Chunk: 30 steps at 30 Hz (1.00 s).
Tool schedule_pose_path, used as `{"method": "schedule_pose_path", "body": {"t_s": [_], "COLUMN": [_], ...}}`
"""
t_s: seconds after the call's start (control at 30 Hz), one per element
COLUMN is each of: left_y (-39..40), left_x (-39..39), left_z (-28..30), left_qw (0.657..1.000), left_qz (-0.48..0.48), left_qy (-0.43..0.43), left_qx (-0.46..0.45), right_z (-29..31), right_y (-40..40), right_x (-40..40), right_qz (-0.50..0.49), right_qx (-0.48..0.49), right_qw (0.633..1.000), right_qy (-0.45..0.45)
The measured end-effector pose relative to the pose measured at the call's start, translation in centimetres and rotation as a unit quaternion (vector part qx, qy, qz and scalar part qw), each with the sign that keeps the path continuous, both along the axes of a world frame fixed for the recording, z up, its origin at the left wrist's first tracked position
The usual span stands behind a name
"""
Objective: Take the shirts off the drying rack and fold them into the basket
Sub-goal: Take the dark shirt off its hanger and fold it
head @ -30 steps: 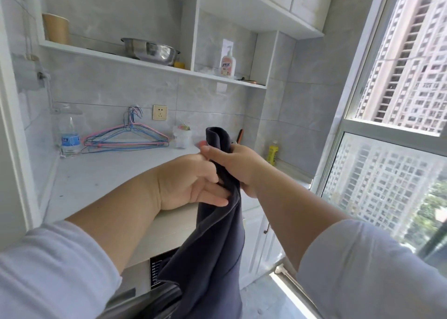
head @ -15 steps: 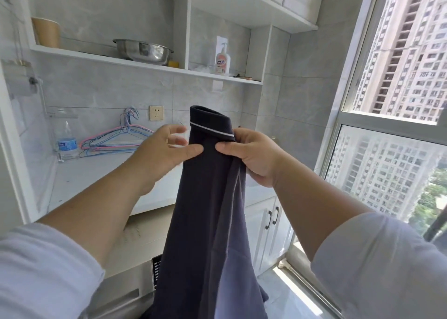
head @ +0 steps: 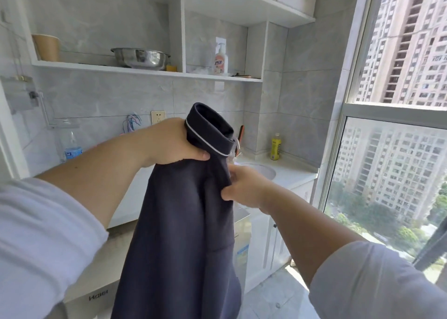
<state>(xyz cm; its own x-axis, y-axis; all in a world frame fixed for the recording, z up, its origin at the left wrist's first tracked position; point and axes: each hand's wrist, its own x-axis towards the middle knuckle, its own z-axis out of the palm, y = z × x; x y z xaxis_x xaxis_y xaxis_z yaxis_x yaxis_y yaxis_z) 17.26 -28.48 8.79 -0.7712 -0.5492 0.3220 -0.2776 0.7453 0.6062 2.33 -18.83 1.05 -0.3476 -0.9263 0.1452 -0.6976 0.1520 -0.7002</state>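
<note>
Midair, my left hand (head: 169, 144) grips the navy shirt (head: 183, 234) below its collar, right hand (head: 244, 188) pinches its side edge above the counter (head: 290, 171); folding underway, basket unseen, next needs squaring the halves.

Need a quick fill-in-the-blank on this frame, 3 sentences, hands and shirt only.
1. The left hand grips the dark shirt just below its ____.
2. The right hand pinches the shirt's ____ edge, lower than the left hand.
3. The edge of the collar carries a thin ____ stripe.

Missing words: collar; right; white
</note>
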Motion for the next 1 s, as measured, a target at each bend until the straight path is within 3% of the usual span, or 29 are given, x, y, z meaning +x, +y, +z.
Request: {"method": "schedule_pose_path", "body": {"t_s": [0.1, 0.2, 0.3, 0.4, 0.53, 0.63, 0.73, 0.87, 1.0], "left_y": [-0.5, -0.8, -1.4, -2.0, -2.5, -2.2, -1.4, 0.4, -0.6], "left_x": [0.5, 1.0, 1.8, 3.3, 4.7, 5.0, 5.4, 5.4, 5.8], "left_z": [0.7, 0.6, 0.3, 0.1, -0.6, -0.9, -0.6, 0.3, 0.8], "left_qw": [1.000, 0.990, 0.973, 0.957, 0.945, 0.943, 0.943, 0.922, 0.915], "left_qz": [0.010, -0.002, -0.012, -0.028, -0.025, -0.043, -0.072, -0.119, -0.091], "left_qy": [0.014, 0.084, 0.129, 0.130, 0.141, 0.139, 0.125, 0.136, 0.158], "left_qx": [0.019, 0.109, 0.190, 0.259, 0.294, 0.300, 0.300, 0.343, 0.359], "right_z": [-0.4, -0.6, -1.1, -0.5, 0.8, 1.0, 0.9, 1.8, 1.9], "right_y": [0.0, 0.0, -0.1, -0.3, -0.5, -0.9, -1.4, -1.3, -1.8], "right_x": [-0.2, 0.4, 1.8, 2.3, 1.2, 0.6, 0.7, 2.0, 2.7], "right_qz": [-0.034, 0.002, 0.043, 0.017, -0.055, -0.008, 0.086, 0.237, 0.274], "right_qx": [-0.065, -0.070, -0.023, -0.043, -0.124, -0.100, -0.107, -0.098, -0.070], "right_qw": [0.995, 0.991, 0.998, 0.999, 0.991, 0.995, 0.989, 0.944, 0.910], "right_qy": [-0.063, -0.115, -0.050, 0.027, -0.011, -0.004, -0.060, -0.208, -0.303]}}
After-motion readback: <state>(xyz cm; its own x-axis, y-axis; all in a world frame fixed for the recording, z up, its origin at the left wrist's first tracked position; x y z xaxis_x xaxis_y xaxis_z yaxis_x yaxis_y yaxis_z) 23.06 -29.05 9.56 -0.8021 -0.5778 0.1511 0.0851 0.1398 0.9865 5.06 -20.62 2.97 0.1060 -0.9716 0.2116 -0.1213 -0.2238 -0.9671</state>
